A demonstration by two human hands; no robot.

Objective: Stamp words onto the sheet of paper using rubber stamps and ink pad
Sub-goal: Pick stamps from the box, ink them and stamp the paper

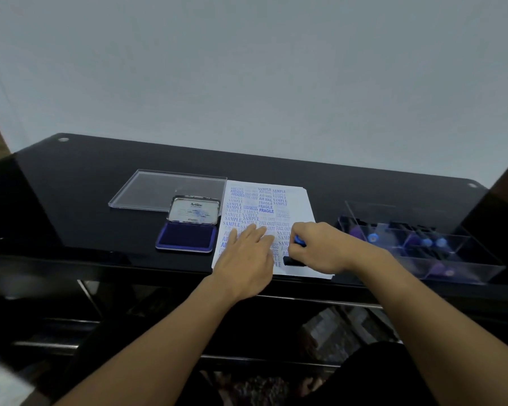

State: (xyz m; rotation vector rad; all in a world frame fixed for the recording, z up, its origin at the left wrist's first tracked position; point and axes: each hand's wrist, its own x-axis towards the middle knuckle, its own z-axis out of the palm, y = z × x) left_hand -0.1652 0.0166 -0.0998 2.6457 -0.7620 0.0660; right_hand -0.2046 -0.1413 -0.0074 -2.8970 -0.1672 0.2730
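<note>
Stamping step: R hand (320,247) pinches stamp (294,260) down on near-right corner of paper (299,206), L hand (247,256) spread flat steadying sheet; next prob. lift straight up, then ink at pad (185,237) just left of sheet.

A single wide-angle camera, worn on the person's head, looked forward and steeply down at the sheet of paper (269,212) from its near side. The sheet sat just below mid-frame. Both forearms entered from the bottom edge and met over the sheet's near half. The view was close enough to read stamped words on the sheet and to make out the rubber stamp (293,261) gripped by the right hand (323,247). Beyond the sheet a pale wall (247,83) filled the upper half, and the table (100,200) edges around the sheet bowed.
</note>
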